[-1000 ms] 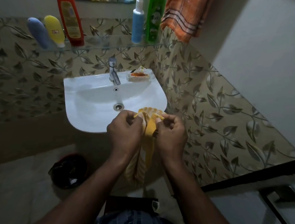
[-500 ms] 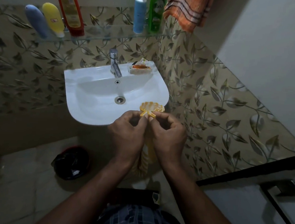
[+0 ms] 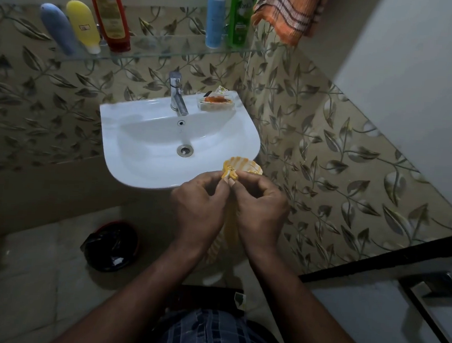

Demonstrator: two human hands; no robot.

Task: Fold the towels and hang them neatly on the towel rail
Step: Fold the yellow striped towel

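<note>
Head view is looking down on two bare hands meeting just in front of the near rim of a white ceramic sink [image 3: 130,136]. Both hands are pinching the gathered top of a yellow towel [image 3: 243,166], a soft striped cloth in yellow and white. The left hand [image 3: 199,209] is curling its fingers [image 3: 219,187] inward and pressing the cloth against the thumb; the right hand [image 3: 261,212] is doing the same from the other side, its fingers [image 3: 241,184] squeezing the bunched corner. The fingertips of the two hands are touching each other around the cloth. Above the pinch the towel is fanning out in a small ribbed ruffle, and below the hands it is hanging down in a narrow folded strip toward the pale tiled floor [image 3: 22,277].

An orange towel [image 3: 286,11] with dark and white stripes is hanging at the far right, high on the wall beside a glass shelf [image 3: 161,50]. What it is hanging from is out of frame. Smooth plastic bottles are standing on the shelf: blue, yellow and red at the left, light blue and green at the right. A metal tap [image 3: 178,94] is rising at the far edge of the sink, with a clear soap dish [image 3: 216,103] just right of it. Leaf-patterned tiles are covering the walls. A round dark bin [image 3: 109,244] is sitting on the floor to the near left.
</note>
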